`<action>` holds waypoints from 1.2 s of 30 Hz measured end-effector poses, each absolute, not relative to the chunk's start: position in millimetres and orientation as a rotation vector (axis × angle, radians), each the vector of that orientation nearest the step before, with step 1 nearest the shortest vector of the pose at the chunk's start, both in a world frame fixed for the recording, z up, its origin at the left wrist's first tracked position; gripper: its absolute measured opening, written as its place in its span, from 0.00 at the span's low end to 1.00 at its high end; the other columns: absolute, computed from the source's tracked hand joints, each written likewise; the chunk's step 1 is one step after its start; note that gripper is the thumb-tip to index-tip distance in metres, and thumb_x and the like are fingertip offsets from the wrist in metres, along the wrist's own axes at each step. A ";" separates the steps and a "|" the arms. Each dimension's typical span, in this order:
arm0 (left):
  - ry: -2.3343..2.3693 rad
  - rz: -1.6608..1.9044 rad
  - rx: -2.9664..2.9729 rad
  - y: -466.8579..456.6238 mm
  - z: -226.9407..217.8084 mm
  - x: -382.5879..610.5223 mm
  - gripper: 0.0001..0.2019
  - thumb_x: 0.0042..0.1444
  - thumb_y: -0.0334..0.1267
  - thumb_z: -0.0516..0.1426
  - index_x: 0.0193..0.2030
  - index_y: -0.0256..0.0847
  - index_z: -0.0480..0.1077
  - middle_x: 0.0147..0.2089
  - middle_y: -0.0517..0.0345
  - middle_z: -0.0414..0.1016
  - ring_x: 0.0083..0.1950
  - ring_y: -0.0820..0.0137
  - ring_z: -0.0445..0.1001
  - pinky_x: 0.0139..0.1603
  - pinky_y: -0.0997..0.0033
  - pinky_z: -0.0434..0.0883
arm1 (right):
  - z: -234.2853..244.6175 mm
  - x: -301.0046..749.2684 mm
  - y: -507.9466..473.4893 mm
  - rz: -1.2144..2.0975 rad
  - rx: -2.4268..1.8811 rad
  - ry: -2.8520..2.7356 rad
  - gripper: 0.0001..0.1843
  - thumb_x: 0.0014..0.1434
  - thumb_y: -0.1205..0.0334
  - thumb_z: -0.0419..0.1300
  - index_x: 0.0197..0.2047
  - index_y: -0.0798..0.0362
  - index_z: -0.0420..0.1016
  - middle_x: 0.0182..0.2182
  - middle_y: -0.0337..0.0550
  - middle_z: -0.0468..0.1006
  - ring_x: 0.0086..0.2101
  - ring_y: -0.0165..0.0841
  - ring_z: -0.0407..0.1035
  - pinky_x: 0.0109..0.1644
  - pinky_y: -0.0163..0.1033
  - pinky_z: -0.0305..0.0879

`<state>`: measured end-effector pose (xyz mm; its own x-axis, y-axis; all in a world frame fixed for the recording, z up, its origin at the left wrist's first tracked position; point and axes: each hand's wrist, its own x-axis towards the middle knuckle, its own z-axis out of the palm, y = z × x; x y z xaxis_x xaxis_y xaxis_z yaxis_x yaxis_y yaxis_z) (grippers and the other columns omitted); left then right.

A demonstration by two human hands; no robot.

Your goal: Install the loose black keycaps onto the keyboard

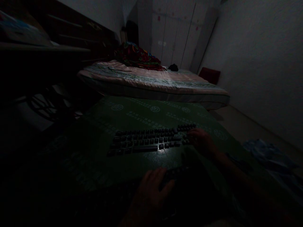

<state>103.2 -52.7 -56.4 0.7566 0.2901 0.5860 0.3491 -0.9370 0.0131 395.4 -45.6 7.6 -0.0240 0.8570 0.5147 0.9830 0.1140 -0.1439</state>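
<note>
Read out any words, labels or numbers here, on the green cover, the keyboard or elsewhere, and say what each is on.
No text here is legible.
Green table cover: white globe marks and rows of print, too small and dim to read.
Keyboard: key legends too dark to read.
Wardrobe doors: small pink marks, blurred.

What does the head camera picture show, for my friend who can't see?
In a very dark room, a person's right hand rests on the right end of a black keyboard lying on a green table cover. Their left hand lies nearer the camera on something too dim to identify. Behind stands a bed with a colourful bundle of cloth.
</note>
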 end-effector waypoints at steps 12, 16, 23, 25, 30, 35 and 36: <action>-0.447 -0.861 -2.774 -46.0 -44.5 93.4 0.15 0.62 0.35 0.48 0.54 0.51 0.66 0.51 0.54 0.73 0.51 0.67 0.72 0.46 0.67 0.72 | 12.5 434.0 55.2 -0.013 -2.317 -2.036 0.15 0.53 0.66 0.59 0.44 0.53 0.79 0.42 0.49 0.78 0.43 0.37 0.71 0.42 0.32 0.63; -0.552 -0.839 -2.849 -48.1 -54.1 94.0 0.15 0.62 0.37 0.48 0.54 0.51 0.66 0.53 0.55 0.72 0.51 0.66 0.72 0.46 0.65 0.73 | 12.5 436.8 66.2 0.081 -2.388 -2.080 0.16 0.53 0.63 0.59 0.45 0.53 0.78 0.44 0.50 0.78 0.44 0.38 0.71 0.41 0.32 0.63; -0.653 -0.823 -2.853 -50.4 -66.7 95.5 0.15 0.61 0.40 0.50 0.54 0.53 0.66 0.53 0.57 0.73 0.49 0.66 0.73 0.44 0.66 0.74 | 15.0 431.4 75.6 0.211 -2.483 -2.125 0.11 0.53 0.63 0.58 0.38 0.52 0.80 0.37 0.48 0.80 0.35 0.33 0.74 0.33 0.28 0.62; -0.684 -0.820 -2.850 -50.1 -66.0 96.3 0.15 0.61 0.41 0.50 0.54 0.52 0.66 0.52 0.57 0.74 0.48 0.66 0.74 0.42 0.67 0.75 | 14.9 428.6 77.1 0.221 -2.517 -2.121 0.10 0.53 0.63 0.59 0.36 0.54 0.81 0.35 0.49 0.81 0.33 0.33 0.74 0.31 0.28 0.61; -0.708 -0.853 -2.866 -50.2 -60.0 98.0 0.15 0.62 0.39 0.50 0.54 0.49 0.66 0.49 0.56 0.76 0.46 0.67 0.75 0.42 0.68 0.75 | 14.4 426.2 80.4 0.219 -2.540 -2.132 0.11 0.52 0.61 0.59 0.35 0.54 0.81 0.34 0.49 0.81 0.31 0.32 0.73 0.29 0.28 0.60; -0.643 -0.872 -2.909 -50.1 -57.7 92.2 0.16 0.61 0.37 0.50 0.55 0.51 0.65 0.54 0.56 0.72 0.50 0.66 0.73 0.45 0.66 0.74 | 15.5 426.1 81.1 0.227 -2.497 -2.170 0.10 0.51 0.61 0.60 0.34 0.56 0.81 0.33 0.50 0.80 0.30 0.33 0.73 0.29 0.29 0.60; -0.641 -0.884 -2.902 -50.1 -58.5 91.5 0.16 0.61 0.37 0.50 0.55 0.51 0.65 0.54 0.55 0.72 0.50 0.66 0.73 0.44 0.66 0.74 | 15.4 426.1 80.9 0.230 -2.486 -2.172 0.10 0.51 0.61 0.60 0.34 0.55 0.81 0.33 0.49 0.80 0.31 0.32 0.73 0.30 0.29 0.61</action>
<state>91.5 -50.1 -58.5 0.7520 0.3751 0.5420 0.3986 -0.9137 0.0792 426.1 80.9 15.4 0.1347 0.9677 -0.2133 0.9909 -0.1303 0.0345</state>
